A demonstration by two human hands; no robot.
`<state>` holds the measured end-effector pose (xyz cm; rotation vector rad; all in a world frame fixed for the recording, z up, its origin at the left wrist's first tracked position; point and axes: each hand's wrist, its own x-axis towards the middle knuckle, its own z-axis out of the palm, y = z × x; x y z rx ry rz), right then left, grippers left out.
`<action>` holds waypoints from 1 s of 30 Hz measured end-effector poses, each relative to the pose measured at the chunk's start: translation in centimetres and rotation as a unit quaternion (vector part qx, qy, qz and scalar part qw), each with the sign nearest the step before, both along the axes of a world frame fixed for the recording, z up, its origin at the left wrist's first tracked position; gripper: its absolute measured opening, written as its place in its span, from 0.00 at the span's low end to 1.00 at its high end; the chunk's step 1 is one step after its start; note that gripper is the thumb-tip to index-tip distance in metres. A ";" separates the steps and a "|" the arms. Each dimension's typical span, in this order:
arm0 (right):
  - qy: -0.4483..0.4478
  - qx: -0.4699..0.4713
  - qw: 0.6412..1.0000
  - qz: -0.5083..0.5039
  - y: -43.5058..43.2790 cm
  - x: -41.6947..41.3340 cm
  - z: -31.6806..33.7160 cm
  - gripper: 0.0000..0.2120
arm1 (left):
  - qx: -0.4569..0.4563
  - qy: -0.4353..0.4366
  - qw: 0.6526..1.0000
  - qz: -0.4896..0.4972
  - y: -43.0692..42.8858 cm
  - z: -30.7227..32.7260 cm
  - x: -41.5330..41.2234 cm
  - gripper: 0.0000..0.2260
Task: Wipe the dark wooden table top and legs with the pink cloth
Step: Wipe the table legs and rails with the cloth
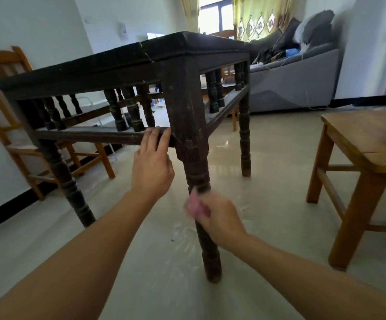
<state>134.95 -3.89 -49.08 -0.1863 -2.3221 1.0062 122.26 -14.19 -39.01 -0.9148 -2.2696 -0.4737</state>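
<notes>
Two hands work at the near corner of the dark table [99, 65]. The right hand [220, 219] has its fingers curled tight round the pink cloth [195, 207]. The cloth is bunched up and pressed on the near corner leg [207, 248], about halfway down, just under the thick turned part. This hand looks blurry, so I think it is rubbing.

The left hand [151, 167] has its fingers [154, 138] close together, laid on the low rail [90, 135] right beside that leg. I cannot tell if the tips hook over the top. It seems to hold the table steady.

To do this step well, I would wrap the cloth all the way round the leg. I would push it into the little grooves and go down to the foot on the floor [141, 273]. The other legs may need the same. A light wooden chair [367, 146] stands near, off the right edge.
</notes>
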 end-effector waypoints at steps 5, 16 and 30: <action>0.030 -0.120 0.982 -0.145 4.9 0.6 0.7 0.05 | 0.007 -0.002 1.000 0.011 0.2 -0.2 0.6 0.29; -0.017 -0.048 0.998 -0.044 4.3 0.0 1.2 0.16 | 0.078 -0.038 0.996 0.006 0.8 -2.7 2.3 0.30; -0.056 -0.064 0.993 -0.079 6.2 1.1 -1.5 0.08 | 0.041 -0.054 0.994 -0.083 -0.1 -6.7 2.9 0.25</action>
